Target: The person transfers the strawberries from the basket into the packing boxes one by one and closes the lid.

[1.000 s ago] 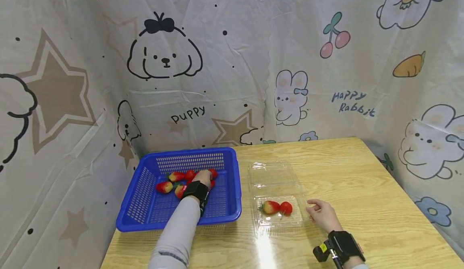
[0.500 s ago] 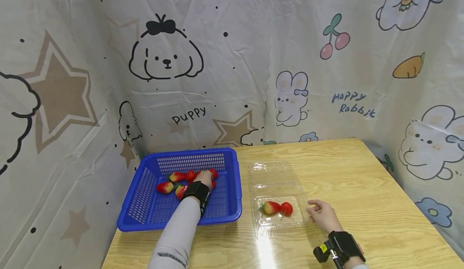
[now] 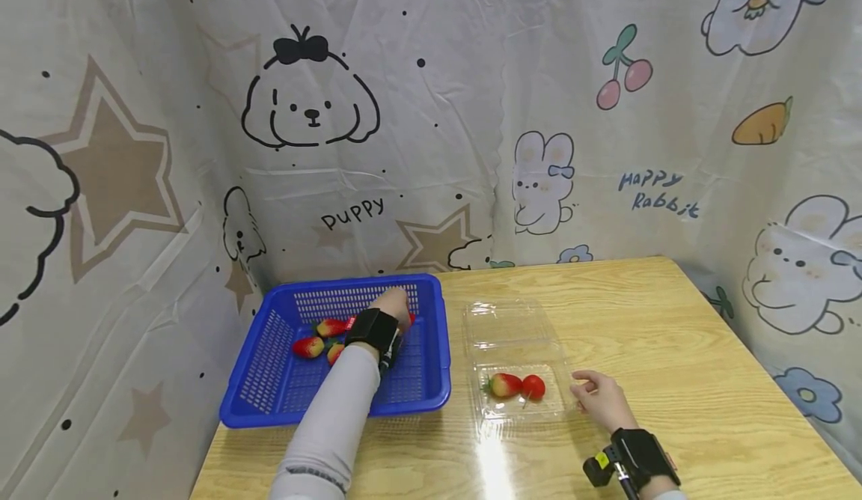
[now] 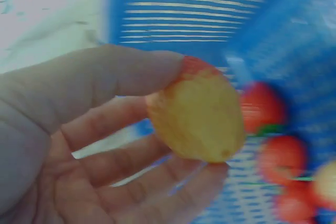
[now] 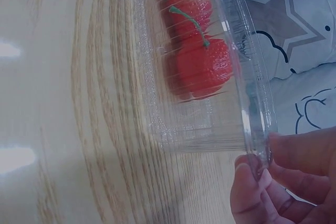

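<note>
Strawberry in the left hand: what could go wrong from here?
The left hand holds the strawberry only at the fingertips, a light grip, so it could slip back into the blue basket. The clear clamshell tray is flimsy; the right hand pinches just its edge, so it may shift.

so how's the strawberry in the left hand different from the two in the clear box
The held strawberry shows mostly pale yellow with a red tip; the boxed strawberries are mostly red. It is pinched in the left hand's fingers, above the blue basket, while they lie side by side in the clear box, whose edge the right hand holds. All look alike in size.
</note>
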`<state>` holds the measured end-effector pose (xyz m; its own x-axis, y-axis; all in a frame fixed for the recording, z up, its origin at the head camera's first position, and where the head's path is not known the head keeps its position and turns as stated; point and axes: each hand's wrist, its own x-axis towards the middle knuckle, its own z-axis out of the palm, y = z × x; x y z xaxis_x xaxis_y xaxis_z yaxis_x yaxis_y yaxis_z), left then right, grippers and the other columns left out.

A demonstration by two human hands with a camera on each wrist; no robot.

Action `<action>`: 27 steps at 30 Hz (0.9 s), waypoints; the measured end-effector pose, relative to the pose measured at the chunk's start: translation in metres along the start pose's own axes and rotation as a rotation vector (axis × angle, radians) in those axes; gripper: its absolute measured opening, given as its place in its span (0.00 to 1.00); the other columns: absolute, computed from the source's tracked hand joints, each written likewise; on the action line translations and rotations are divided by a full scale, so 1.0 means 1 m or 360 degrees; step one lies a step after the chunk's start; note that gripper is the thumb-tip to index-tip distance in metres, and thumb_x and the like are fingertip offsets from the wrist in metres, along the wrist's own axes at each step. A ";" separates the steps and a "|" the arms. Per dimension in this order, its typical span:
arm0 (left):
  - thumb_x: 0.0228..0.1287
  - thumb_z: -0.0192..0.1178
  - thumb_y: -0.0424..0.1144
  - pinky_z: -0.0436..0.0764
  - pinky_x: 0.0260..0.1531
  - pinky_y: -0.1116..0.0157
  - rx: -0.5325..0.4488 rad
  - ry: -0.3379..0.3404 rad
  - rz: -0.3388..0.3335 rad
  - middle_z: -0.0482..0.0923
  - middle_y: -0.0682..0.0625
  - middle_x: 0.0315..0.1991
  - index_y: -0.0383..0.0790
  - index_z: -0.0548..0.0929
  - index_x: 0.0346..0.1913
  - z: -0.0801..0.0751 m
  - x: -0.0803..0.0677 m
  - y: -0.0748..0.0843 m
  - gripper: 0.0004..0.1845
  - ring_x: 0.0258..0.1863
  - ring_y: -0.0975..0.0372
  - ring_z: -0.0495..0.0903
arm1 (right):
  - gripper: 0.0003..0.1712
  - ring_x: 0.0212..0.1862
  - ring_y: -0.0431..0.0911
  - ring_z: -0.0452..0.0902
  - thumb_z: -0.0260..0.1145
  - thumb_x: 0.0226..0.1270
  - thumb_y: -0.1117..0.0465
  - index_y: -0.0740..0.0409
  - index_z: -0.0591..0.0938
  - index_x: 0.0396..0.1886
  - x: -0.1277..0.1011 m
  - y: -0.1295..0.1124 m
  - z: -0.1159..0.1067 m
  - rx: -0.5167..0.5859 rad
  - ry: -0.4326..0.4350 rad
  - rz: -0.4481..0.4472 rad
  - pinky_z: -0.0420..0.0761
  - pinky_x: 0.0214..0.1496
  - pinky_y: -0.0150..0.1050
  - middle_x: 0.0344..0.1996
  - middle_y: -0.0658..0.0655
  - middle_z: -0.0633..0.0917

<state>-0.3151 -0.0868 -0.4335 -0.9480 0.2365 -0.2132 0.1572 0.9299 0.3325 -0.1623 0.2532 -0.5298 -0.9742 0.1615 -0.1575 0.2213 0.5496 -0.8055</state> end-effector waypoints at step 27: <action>0.50 0.65 0.28 0.77 0.45 0.67 -0.0241 0.0840 0.0833 0.75 0.46 0.45 0.38 0.77 0.51 0.045 -0.056 0.146 0.22 0.46 0.57 0.74 | 0.19 0.25 0.46 0.77 0.58 0.60 0.70 0.75 0.74 0.50 0.003 0.003 0.001 -0.0011 0.0027 -0.0006 0.76 0.25 0.34 0.25 0.58 0.78</action>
<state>-0.2264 0.0485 -0.4140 -0.7729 0.4347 0.4622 0.6192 0.6757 0.3999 -0.1642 0.2546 -0.5330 -0.9743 0.1729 -0.1447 0.2178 0.5558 -0.8023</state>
